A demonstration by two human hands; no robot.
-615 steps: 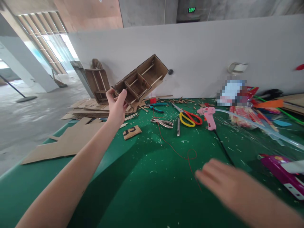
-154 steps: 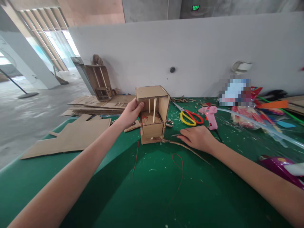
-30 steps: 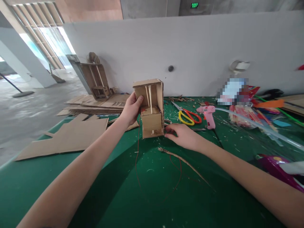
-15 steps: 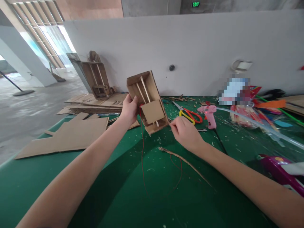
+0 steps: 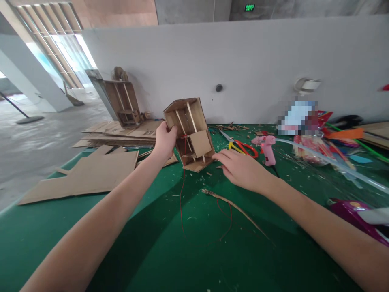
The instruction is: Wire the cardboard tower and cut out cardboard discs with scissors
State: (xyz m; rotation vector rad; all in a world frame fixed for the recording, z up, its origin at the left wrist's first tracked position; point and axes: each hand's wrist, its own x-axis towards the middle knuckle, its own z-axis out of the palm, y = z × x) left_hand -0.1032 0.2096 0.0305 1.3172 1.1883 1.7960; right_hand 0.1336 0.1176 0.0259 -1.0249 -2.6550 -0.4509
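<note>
As the green table (image 5: 152, 255) spreads beneath both arms, a flat cardboard sheet (image 5: 82, 174) lies on it at half past eight, reading the clock around the cardboard box (image 5: 199, 142). That box is tilted in front of the person, hollow side facing them, its top leaning towards eleven, with pale sticks running across the inside. At nine, the left hand (image 5: 165, 140) grasps the box's edge, thumb in front. At four, the right hand (image 5: 241, 168) has its fingertips drawn together against the box's lower corner; whether they pinch anything, I cannot tell. Scissors (image 5: 232, 140), partly hidden behind that hand, and a pink glue gun (image 5: 268, 152) lie near three. A twisted brown strip (image 5: 240, 209) rests at five, and red thread (image 5: 181, 198) hangs down towards six.
</note>
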